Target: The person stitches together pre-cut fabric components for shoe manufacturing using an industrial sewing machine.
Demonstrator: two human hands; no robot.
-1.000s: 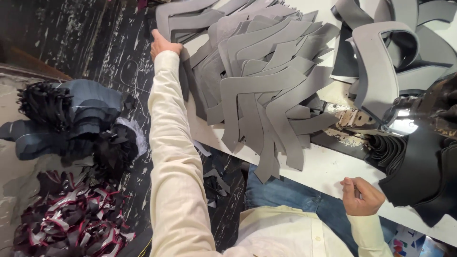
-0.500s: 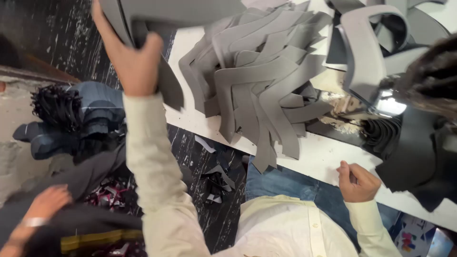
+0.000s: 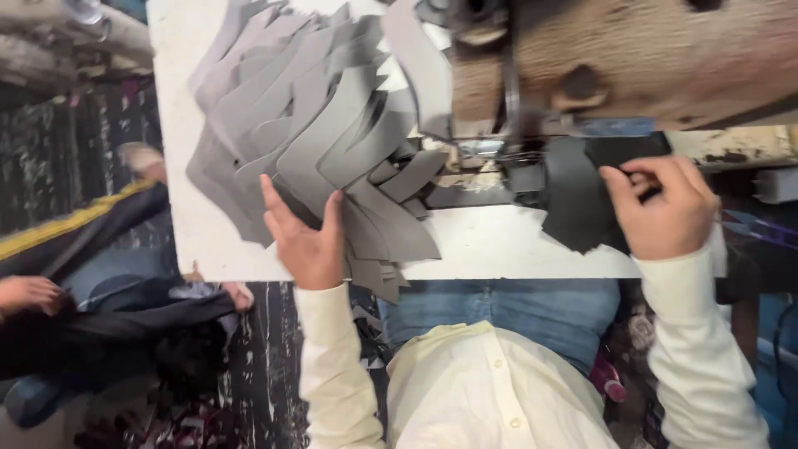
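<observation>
A fanned heap of grey cut pieces (image 3: 307, 133) lies on a white table (image 3: 499, 245). My left hand (image 3: 306, 237) rests at the heap's near edge, thumb and fingers spread onto the lowest grey pieces. My right hand (image 3: 665, 212) pinches a dark cut piece (image 3: 573, 204) that lies under the head of a sewing machine (image 3: 582, 58). Both sleeves are cream.
Another person in dark clothes with a yellow stripe (image 3: 91, 274) sits low at the left, one hand (image 3: 29, 293) showing. Scraps lie on the dark floor (image 3: 258, 366) below the table's edge. The machine's brown body fills the upper right.
My left hand came down from a raised reach and now lies on the grey heap. My right hand moved up from the table edge onto the dark piece. The view swung toward the machine.
</observation>
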